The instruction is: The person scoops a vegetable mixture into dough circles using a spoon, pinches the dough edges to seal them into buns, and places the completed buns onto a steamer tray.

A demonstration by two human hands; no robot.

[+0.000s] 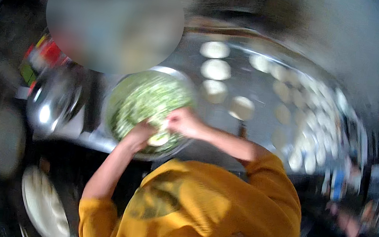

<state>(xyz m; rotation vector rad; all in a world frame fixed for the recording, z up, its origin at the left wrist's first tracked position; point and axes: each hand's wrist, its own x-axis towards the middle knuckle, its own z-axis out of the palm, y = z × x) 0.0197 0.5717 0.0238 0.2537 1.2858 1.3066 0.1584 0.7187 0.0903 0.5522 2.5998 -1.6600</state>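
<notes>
A large metal bowl [177, 74] holds a chopped green and white filling [152, 94]. Both of my hands are over its near part, close together. Between and below them a pale piece of dough [158, 140] shows. My left hand [142, 134] is at its left side, partly turned away, fingers blurred. My right hand [183, 121] has its fingertips pinched together on a bit of pale dough. Right of the bowl, several round flat dough pieces [216, 69] lie on the metal table [225, 124], one beside a thin stick-like handle [242, 129].
Many pale dough pieces [320, 127] cover the table's right end. A shiny metal bowl [54, 98] stands left of the filling. A basin of pale dough [46, 205] is low at the left. A person's arm [348, 225] shows at the lower right.
</notes>
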